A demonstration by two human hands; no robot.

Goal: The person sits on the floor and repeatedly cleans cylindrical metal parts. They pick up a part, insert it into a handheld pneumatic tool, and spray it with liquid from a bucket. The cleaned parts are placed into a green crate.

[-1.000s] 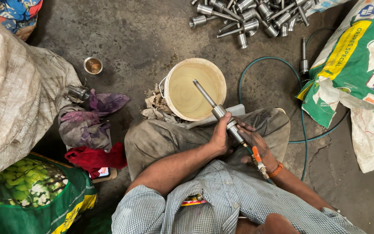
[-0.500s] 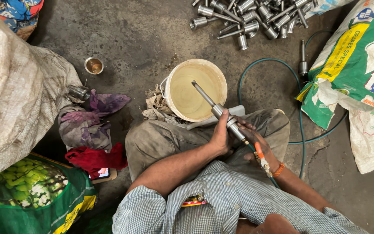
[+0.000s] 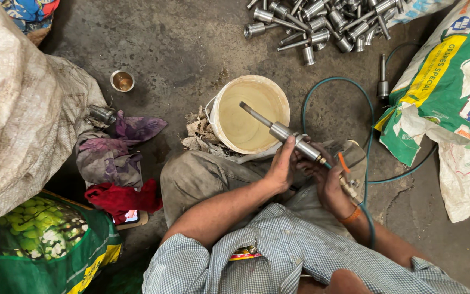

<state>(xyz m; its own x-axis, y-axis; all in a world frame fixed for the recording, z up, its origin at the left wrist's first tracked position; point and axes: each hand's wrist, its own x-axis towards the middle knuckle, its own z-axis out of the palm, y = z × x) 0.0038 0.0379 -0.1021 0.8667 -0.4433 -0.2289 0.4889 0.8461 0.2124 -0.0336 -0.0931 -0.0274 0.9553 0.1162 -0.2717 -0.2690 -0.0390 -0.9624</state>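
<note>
I sit on a concrete floor and hold a long steel shaft part (image 3: 278, 129) slanted over a white bucket (image 3: 250, 113) of cloudy liquid. My left hand (image 3: 282, 166) grips the thick sleeve end of the part from the left. My right hand (image 3: 327, 182) holds an air blow gun (image 3: 345, 177) with an orange lever against the part's lower end. The gun's green hose (image 3: 311, 98) loops away across the floor behind the bucket.
A pile of several similar steel parts (image 3: 322, 22) lies at the top. One single part (image 3: 383, 76) lies by printed sacks (image 3: 447, 92) at right. A large sack (image 3: 17, 120), coloured rags (image 3: 110, 158), a small cup (image 3: 122, 80) and a green bag (image 3: 44, 239) are at left.
Both hands and the steel part have stayed almost in place over the bucket; the part has shifted only slightly.
</note>
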